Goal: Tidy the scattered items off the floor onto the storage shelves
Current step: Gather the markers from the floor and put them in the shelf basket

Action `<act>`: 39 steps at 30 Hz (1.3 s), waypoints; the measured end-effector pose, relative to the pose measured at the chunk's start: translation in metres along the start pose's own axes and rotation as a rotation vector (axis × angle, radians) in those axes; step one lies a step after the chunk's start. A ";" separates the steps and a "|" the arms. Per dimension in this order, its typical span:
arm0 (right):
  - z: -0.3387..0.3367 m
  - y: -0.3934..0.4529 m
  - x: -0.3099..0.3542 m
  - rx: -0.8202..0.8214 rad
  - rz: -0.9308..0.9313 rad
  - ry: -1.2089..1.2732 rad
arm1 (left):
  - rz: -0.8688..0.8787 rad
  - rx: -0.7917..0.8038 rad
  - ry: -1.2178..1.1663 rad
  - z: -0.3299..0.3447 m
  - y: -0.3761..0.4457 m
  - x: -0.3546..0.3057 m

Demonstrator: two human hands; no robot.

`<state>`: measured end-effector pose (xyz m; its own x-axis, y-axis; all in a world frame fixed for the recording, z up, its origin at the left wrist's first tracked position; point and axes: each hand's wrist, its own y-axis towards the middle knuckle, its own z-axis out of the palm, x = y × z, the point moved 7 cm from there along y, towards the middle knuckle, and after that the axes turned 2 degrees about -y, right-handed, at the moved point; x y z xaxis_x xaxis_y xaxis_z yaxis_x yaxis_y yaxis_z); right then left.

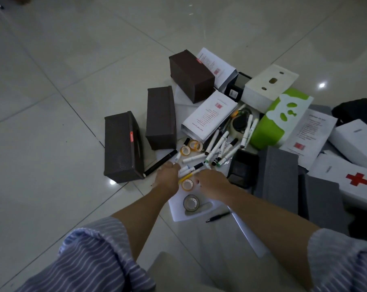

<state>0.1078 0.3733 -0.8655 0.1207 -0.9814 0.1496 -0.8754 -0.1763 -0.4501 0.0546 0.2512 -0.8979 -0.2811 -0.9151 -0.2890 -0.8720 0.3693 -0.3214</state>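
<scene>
The markers (216, 148) lie scattered on the floor (52, 102) among tape rolls (190, 147), near the middle of the pile. My left hand (168, 175) curls round a few markers at the near edge; my right hand (212, 182) reaches beside it, its fingers hidden, so I cannot tell its hold. I judge I am gathering pens. Next I need a firm bundle before lifting. Brown baskets (123, 148) lie left, first-aid boxes (355, 178) right.

One cam only, head-mounted — I'm looking fwd and steeply down at the tiled floor (52, 102) from standing-ish height, wide-angle. Both forearms enter from bottom edge, clutter sits centre-right — no 2nd view to overlap.
</scene>
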 end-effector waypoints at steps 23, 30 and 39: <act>-0.001 0.047 0.034 -0.229 -0.122 0.002 | -0.191 -0.138 -0.247 -0.028 0.018 0.049; 0.002 0.041 0.024 -0.214 -0.086 0.029 | -0.218 0.029 -0.241 -0.023 0.022 0.055; -0.028 0.001 -0.042 -0.648 0.421 0.866 | -0.282 -0.002 -0.334 -0.024 0.006 0.062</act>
<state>0.0887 0.4165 -0.8478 -0.3783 -0.5280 0.7603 -0.8761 0.4696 -0.1097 0.0226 0.1924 -0.8965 0.1131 -0.8777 -0.4658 -0.8969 0.1115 -0.4280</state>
